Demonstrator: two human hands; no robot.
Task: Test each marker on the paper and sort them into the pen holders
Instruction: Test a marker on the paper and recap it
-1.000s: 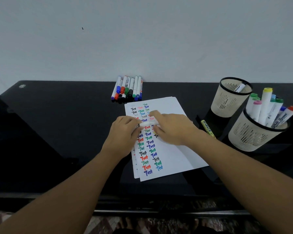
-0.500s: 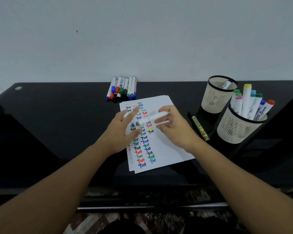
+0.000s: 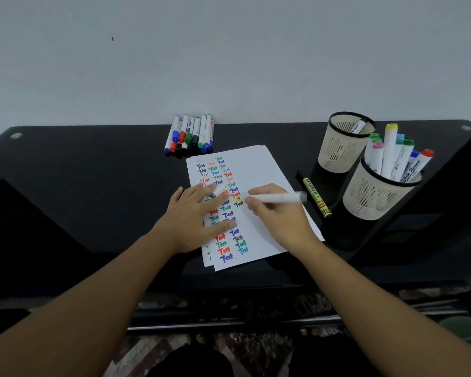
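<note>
Both forearms come in from bottom of frame over the black table [image 3: 79, 191] edge. Left hand [image 3: 193, 216] lies palm-down on the paper [image 3: 261, 170], fingers spread & mostly straight, pressing the sheet flat; a small white cap [image 3: 220, 190] sits between its index and middle fingertips, lightly pinched there. Right hand [image 3: 279, 213] is over the right half of the paper, fingers curled round a white marker [image 3: 276, 198], pen-style grip; marker lies nearly horizontal, tip pointing left right at the sheet near the last black "Test" word, back end sticking out right, blurred. Can't tell if tip touches the paper.

Paper = stack of a few white sheets, slightly fanned, mid-table, covered w/ columns of "Test" in black, red, green, blue, pink.

Right of paper, just beside its edge: yellow marker [image 3: 317, 197] flat on table, angled. Further right: near pen holder [image 3: 375, 194], beige mesh w/ black rim, packed w/ upright markers (yellow, green, pink, blue, red caps). Behind it and to the left, far pen holder [image 3: 340, 148], same type, w/ one marker visible inside.

Back of table by the wall [image 3: 229, 50]: row of markers [image 3: 191, 136] lying side by side, just beyond paper's top edge.
</note>
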